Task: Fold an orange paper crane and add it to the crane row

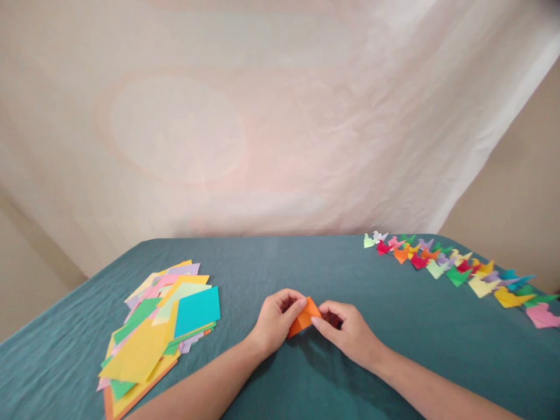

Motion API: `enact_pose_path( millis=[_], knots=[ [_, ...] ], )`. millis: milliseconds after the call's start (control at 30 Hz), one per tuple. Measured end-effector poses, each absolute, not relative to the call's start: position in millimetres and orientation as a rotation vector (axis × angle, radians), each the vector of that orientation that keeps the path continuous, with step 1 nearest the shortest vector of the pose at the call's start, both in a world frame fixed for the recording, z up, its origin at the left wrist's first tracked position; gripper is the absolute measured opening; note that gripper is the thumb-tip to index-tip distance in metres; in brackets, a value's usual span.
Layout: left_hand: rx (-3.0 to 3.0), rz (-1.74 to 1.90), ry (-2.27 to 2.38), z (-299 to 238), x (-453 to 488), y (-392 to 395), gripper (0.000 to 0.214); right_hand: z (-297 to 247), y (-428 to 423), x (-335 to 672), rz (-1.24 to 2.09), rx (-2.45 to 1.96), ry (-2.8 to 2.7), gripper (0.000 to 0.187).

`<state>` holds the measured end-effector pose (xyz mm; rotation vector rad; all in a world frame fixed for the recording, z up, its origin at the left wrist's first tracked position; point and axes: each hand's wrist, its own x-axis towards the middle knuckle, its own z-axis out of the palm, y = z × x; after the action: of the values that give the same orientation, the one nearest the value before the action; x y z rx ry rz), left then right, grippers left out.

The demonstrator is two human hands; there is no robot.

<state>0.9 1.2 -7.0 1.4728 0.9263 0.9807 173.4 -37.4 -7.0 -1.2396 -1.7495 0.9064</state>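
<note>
A small folded piece of orange paper (304, 317) sits between both hands, just above the teal tablecloth (306, 268). My left hand (276, 320) pinches its left side with thumb and curled fingers. My right hand (347, 332) pinches its right side, fingers closed around the fold. Part of the paper is hidden under the fingers.
A loose pile of coloured square paper sheets (157, 326) lies at the left on the cloth. A long row of several folded paper figures (455, 269) in many colours runs along the right edge. A pale cloth backdrop (262, 116) hangs behind the table.
</note>
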Motion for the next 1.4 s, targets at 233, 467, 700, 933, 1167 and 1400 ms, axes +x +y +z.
enact_pose_path(
  millis=[233,467,700,933,1167,1400],
  knots=[
    [1.463,0.971,0.920,-5.7,0.9,0.1,0.027,-9.2,-36.7,174.0,0.917,-1.213,-1.756,0.023],
    [1.504,0.949,0.902,-9.9,0.2,-0.7,0.027,-11.2,-35.7,174.0,0.941,-1.220,-1.737,0.024],
    [1.571,0.915,0.908,-8.6,0.3,-0.9,0.028,-10.3,-33.6,175.3,0.966,-1.234,-1.699,0.025],
    [1.603,0.872,0.949,-7.3,-0.5,-0.5,0.032,-9.6,-35.1,174.9,0.940,-1.211,-1.705,0.026],
    [1.626,0.866,0.949,-6.6,-0.5,-2.1,0.032,-13.8,-34.4,174.7,0.941,-1.200,-1.736,0.022],
    [1.578,0.882,0.895,-3.4,0.0,-4.4,0.029,-8.8,-35.4,174.8,0.858,-1.161,-1.760,0.023]
  ],
)
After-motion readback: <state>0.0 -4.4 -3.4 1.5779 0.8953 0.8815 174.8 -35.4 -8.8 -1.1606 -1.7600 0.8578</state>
